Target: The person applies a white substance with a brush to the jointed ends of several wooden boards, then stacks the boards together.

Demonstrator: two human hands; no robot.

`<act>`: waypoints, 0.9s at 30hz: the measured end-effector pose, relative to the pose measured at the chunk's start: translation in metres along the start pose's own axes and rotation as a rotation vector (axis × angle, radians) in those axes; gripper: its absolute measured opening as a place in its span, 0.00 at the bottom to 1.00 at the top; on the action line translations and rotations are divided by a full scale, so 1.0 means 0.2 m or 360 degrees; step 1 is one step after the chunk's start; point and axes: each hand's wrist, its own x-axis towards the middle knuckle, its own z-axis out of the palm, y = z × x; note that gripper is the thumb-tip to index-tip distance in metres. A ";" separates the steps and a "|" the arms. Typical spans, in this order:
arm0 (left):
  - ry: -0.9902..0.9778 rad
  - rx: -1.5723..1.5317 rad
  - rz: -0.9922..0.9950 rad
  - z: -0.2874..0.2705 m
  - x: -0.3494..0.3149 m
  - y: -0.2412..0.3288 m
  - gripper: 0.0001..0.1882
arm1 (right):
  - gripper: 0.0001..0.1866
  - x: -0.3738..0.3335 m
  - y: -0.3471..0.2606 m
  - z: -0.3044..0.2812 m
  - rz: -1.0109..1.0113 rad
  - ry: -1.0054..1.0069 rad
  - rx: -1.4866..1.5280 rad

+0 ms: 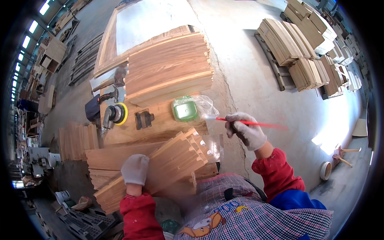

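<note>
Right grip (249, 132)'s clutching a red brush (220, 119); left grip (135, 169) covers the wooden panel (176, 157) at the desk (164, 129)'s near edge, can't tell how tight. Pale spots on its end, so maybe partway; rest unclear.

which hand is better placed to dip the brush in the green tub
Probably the right hand: it already holds the red-handled brush, its bristles pointing toward the nearby green tub. The left hand is on the wooden panel, farther from the tub.
</note>
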 end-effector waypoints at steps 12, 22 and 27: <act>0.0003 -0.0029 0.0116 0.01 0.01 -0.04 0.13 | 0.22 -0.16 0.23 0.35 -0.0756 -0.0231 -0.2184; 0.0090 -0.0173 0.0539 0.02 0.04 0.02 0.09 | 0.17 -0.16 0.12 0.28 -0.0720 -0.0192 -0.2211; 0.0015 -0.0165 0.0350 0.05 0.04 0.06 0.10 | 0.19 -0.14 0.08 0.25 -0.0596 -0.0229 -0.2014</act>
